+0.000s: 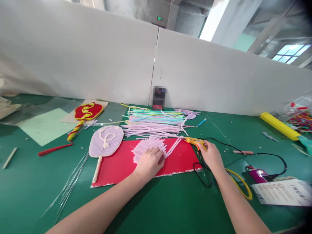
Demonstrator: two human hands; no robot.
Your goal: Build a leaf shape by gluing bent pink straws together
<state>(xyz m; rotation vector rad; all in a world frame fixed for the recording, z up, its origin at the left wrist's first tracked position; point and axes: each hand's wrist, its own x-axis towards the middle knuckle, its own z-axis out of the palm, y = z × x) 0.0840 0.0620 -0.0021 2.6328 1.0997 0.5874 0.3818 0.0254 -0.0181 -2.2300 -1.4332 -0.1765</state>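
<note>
My right hand [211,155] is wrapped round the handle of a yellow hot glue gun [192,141], whose nozzle points left. Beneath the nozzle, lilac pipe cleaners [173,147] slant down towards the fingertips of my left hand [151,161]. Those left fingers are curled and closed at the right part of a panel of lilac pipe cleaners laid side by side [143,148]; the hand hides its lower part. Under the panel lies a red board [114,172] with a ragged white edge. A finished-looking lilac fan [101,148] with a cream twisted handle overlaps the board's left end.
Loose pipe cleaners [153,126] are heaped behind the board. A red and yellow fan [89,112] with a tassel and thin wires [73,182] lie left. Rightward are a black cord [273,155], a purple device [258,175], a white packet [280,192] and a yellow bar [280,126].
</note>
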